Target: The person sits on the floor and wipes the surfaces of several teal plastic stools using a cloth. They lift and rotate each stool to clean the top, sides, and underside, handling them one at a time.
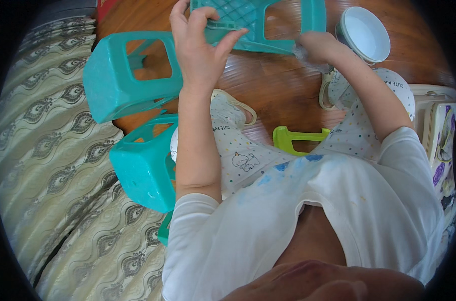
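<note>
A teal plastic stool (250,41) lies tipped over at the top of the view, its latticed panel and a square opening showing. My left hand (203,47) holds it by a leg or edge, thumb and fingers bent around the plastic. At the stool's near edge on the right, my right hand (318,47) is closed around a crumpled greyish wad (301,54), a scrubber or a cloth; which one I cannot tell. The wad touches or nearly touches the plastic. The stool's far side runs out of the frame.
Another teal stool (103,79) lies on its side at left, with a further one (145,173) below it. A white bucket (365,35) stands at upper right on the wooden floor (280,86). A lime-green plastic stool (301,141) shows between my legs. Patterned curtain fabric (58,131) covers the left.
</note>
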The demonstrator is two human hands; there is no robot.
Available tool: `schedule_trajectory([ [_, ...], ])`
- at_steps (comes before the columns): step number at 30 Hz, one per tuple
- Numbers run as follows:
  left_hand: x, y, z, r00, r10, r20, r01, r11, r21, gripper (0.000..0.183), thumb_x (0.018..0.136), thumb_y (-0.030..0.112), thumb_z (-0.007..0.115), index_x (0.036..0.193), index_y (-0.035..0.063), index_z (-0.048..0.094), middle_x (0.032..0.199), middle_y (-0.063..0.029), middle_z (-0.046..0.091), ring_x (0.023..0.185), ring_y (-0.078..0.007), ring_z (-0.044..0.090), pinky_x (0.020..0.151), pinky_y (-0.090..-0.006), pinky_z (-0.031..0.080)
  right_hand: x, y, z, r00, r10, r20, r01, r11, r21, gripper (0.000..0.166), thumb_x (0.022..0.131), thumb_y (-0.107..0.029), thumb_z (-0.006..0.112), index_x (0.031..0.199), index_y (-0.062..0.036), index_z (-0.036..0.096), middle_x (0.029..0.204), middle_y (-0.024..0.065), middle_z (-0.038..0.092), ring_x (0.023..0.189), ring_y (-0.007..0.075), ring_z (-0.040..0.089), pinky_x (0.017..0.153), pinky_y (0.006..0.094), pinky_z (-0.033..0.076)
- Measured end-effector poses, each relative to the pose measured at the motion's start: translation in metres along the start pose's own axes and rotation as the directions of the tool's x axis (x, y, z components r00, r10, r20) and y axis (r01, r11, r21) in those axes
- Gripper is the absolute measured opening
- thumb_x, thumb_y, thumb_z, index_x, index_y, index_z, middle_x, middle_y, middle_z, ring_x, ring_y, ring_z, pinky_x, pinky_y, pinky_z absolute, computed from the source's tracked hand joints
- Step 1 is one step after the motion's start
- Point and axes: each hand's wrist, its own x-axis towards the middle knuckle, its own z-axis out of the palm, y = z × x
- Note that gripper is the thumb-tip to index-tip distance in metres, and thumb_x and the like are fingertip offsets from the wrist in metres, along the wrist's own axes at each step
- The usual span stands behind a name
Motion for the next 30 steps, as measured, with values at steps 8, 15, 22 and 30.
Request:
schedule_trajectory([
  [8,0.002,0.002,-0.003,1.000,-0.014,0.021,0.014,1.000,-0.001,0.048,0.059,0.005,0.083,0.091,0.0053,0.048,0.129,-0.0256,0.046,0.119,-0.0390,0.049,0.095,-0.0434,0.041,-0.015,0.026,-0.027,0.991,0.117,0.063,-0.119,0.993,0.021,0.055,0.060,-0.009,0.075,0.114,-0.0076,0.062,0.109,0.0140,0.065,0.100,0.0306,0.063,0.084,0.0376,0.052],
  [15,-0.003,-0.007,-0.006,0.999,0.024,0.048,-0.025,0.999,0.032,0.049,0.058,0.006,0.083,0.092,0.0057,0.048,0.132,-0.0264,0.045,0.120,-0.0398,0.048,0.097,-0.0433,0.041,-0.020,0.061,-0.040,0.970,0.117,-0.213,-0.096,0.989,0.109,0.052,0.064,-0.011,0.073,0.115,-0.0072,0.062,0.106,0.0141,0.066,0.098,0.0286,0.064,0.084,0.0370,0.052],
  [22,-0.008,-0.004,-0.009,0.995,-0.083,0.061,0.084,0.996,-0.014,0.051,0.058,0.004,0.083,0.093,0.0065,0.047,0.134,-0.0248,0.045,0.118,-0.0361,0.051,0.093,-0.0402,0.043,-0.020,0.055,-0.050,0.938,0.071,-0.340,0.005,0.976,0.217,0.041,0.071,-0.012,0.070,0.111,-0.0060,0.062,0.102,0.0132,0.065,0.094,0.0281,0.063,0.081,0.0367,0.051],
  [30,-0.020,-0.035,-0.006,0.996,-0.004,0.091,0.015,0.993,-0.115,0.050,0.069,0.008,0.083,0.105,0.0050,0.049,0.103,-0.0058,0.049,0.094,-0.0141,0.053,0.076,-0.0279,0.046,-0.017,0.035,-0.020,0.930,-0.104,-0.351,0.174,0.969,0.174,0.047,0.070,-0.005,0.070,0.116,-0.0063,0.061,0.105,0.0167,0.064,0.100,0.0315,0.062,0.088,0.0385,0.050],
])
